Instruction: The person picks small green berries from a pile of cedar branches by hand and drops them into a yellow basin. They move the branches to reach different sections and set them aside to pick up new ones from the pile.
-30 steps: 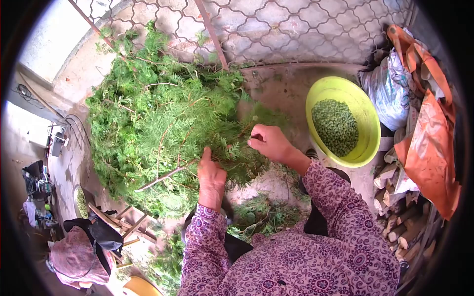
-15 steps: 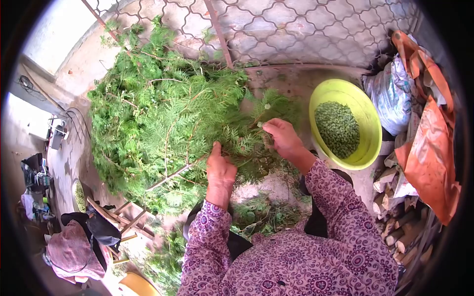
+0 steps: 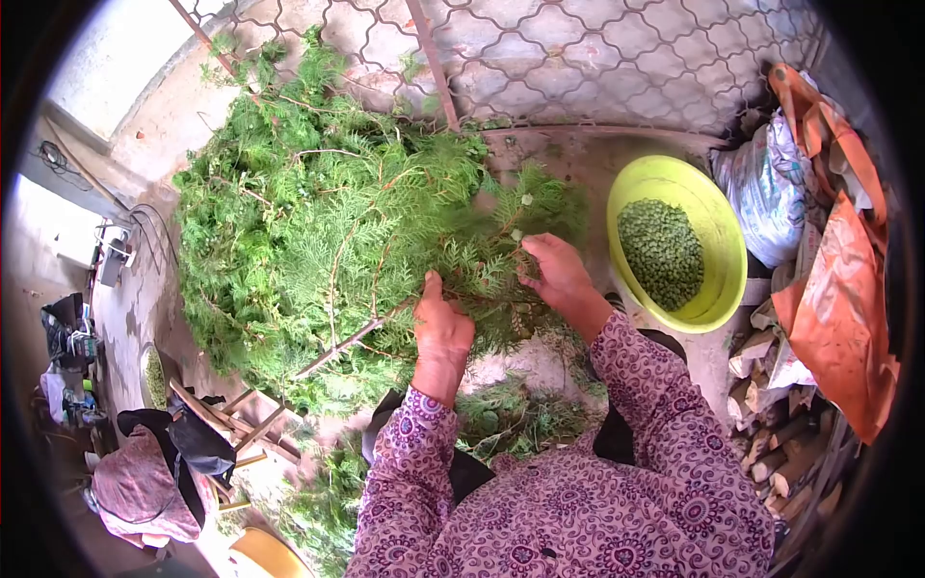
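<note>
My left hand [image 3: 443, 332] is closed around the woody stem of a leafy evergreen branch [image 3: 352, 339], its thumb pointing up along the foliage. The branch has flat, fern-like green sprays and lies over a large heap of similar cut greenery [image 3: 241, 289]. At the right end of the branch, my right hand [image 3: 561, 275] has its fingers curled in, fingertips at a small pale green cone [image 3: 516, 234]. Another pale cone [image 3: 526, 199] shows just above on the same sprays. Right of that hand stands a yellow-green basin [image 3: 725, 265] holding many small green cones [image 3: 660, 252].
A wavy metal lattice [image 3: 578, 58] runs along the back. At the right are a white woven sack [image 3: 766, 193], an orange sheet [image 3: 833, 318] and stacked firewood [image 3: 790, 453]. A wooden chair [image 3: 255, 424] and a person in a patterned head covering [image 3: 145, 482] are at lower left.
My left hand has shifted slightly right, and the branch has moved with it. My right hand has moved a little to the right, still close to the small cone.
</note>
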`<state>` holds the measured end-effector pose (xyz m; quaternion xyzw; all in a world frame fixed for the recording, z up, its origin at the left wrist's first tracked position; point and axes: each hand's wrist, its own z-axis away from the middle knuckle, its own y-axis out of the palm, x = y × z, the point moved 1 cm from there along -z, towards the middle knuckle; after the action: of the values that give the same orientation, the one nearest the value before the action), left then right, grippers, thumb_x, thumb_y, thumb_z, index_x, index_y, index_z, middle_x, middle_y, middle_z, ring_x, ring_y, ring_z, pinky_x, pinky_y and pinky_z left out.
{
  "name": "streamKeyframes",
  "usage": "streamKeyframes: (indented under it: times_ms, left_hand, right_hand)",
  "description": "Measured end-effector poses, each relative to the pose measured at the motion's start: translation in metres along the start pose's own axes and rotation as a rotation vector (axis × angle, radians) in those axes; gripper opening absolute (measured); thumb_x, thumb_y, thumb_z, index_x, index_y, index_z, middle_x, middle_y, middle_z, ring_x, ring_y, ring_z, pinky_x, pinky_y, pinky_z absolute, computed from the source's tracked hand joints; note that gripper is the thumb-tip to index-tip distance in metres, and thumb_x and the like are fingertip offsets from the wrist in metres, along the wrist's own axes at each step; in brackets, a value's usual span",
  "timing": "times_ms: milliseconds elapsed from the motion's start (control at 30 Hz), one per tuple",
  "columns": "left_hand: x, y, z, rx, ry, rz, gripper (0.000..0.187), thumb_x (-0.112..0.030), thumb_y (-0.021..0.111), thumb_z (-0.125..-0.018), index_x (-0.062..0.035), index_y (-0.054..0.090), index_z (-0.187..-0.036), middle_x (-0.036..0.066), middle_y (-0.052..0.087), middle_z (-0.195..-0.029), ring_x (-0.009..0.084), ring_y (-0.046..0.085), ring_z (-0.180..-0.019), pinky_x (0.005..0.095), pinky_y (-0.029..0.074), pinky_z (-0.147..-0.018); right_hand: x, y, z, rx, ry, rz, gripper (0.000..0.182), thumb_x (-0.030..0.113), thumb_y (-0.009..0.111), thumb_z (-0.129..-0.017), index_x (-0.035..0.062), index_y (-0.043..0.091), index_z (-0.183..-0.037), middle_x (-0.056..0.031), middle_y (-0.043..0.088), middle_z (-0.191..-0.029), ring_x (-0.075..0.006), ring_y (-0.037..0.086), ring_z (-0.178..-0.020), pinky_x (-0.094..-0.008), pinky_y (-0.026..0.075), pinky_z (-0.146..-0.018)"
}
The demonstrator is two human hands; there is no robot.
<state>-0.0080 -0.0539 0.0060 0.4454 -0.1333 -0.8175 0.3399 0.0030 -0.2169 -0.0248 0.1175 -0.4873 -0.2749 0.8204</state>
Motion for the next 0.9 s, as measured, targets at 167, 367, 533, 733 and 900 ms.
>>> streamKeyframes:
  times_ms: [167, 367, 533, 733, 900]
  left_hand:
    - [0.007, -0.007, -0.011, 0.021, 0.001, 0.027, 0.032, -0.026, 0.044, -0.090, -0.0021, 0.046, -0.112, 0.009, 0.053, -0.108, 0.0215, 0.052, -0.094, 0.0359, 0.043, -0.085]
    - [0.010, -0.009, -0.016, 0.023, 0.020, 0.054, 0.033, -0.026, 0.045, -0.090, -0.0024, 0.046, -0.112, 0.009, 0.053, -0.107, 0.0215, 0.053, -0.092, 0.0359, 0.044, -0.082]
    - [-0.002, -0.020, -0.026, 0.057, 0.030, 0.023, 0.036, -0.028, 0.038, -0.093, -0.0019, 0.045, -0.117, 0.010, 0.055, -0.108, 0.0237, 0.055, -0.091, 0.0382, 0.045, -0.082]
    - [-0.003, -0.022, -0.025, 0.106, 0.017, 0.121, 0.035, -0.028, 0.036, -0.093, -0.0031, 0.045, -0.116, 0.012, 0.056, -0.107, 0.0258, 0.053, -0.094, 0.0412, 0.042, -0.087]
    - [0.014, -0.031, -0.037, 0.063, -0.014, 0.143, 0.033, -0.026, 0.033, -0.094, -0.0033, 0.046, -0.114, 0.012, 0.056, -0.108, 0.0264, 0.052, -0.098, 0.0413, 0.039, -0.090]
  right_hand:
    - [-0.003, -0.002, -0.001, -0.027, 0.013, 0.006, 0.008, 0.019, 0.054, -0.084, 0.0128, 0.052, -0.089, 0.0016, 0.053, -0.088, -0.0163, 0.051, -0.078, -0.0355, 0.044, -0.069]
    - [0.002, -0.003, -0.001, 0.003, 0.017, 0.025, 0.007, 0.017, 0.054, -0.084, 0.0122, 0.053, -0.089, 0.0017, 0.053, -0.087, -0.0150, 0.052, -0.078, -0.0321, 0.045, -0.066]
    - [0.015, -0.006, -0.002, 0.246, 0.001, 0.179, 0.006, 0.015, 0.055, -0.083, 0.0105, 0.055, -0.087, 0.0024, 0.057, -0.080, -0.0151, 0.056, -0.068, -0.0299, 0.046, -0.061]
    - [-0.009, 0.004, 0.000, -0.001, -0.959, 1.154, 0.014, 0.014, 0.055, -0.081, 0.0002, 0.054, -0.080, -0.0059, 0.055, -0.061, -0.0128, 0.055, -0.056, -0.0257, 0.042, -0.050]
    - [0.014, -0.011, -0.007, 0.024, -0.270, 0.593, 0.016, 0.016, 0.053, -0.081, 0.0006, 0.051, -0.079, -0.0078, 0.056, -0.061, -0.0132, 0.056, -0.056, -0.0290, 0.043, -0.048]
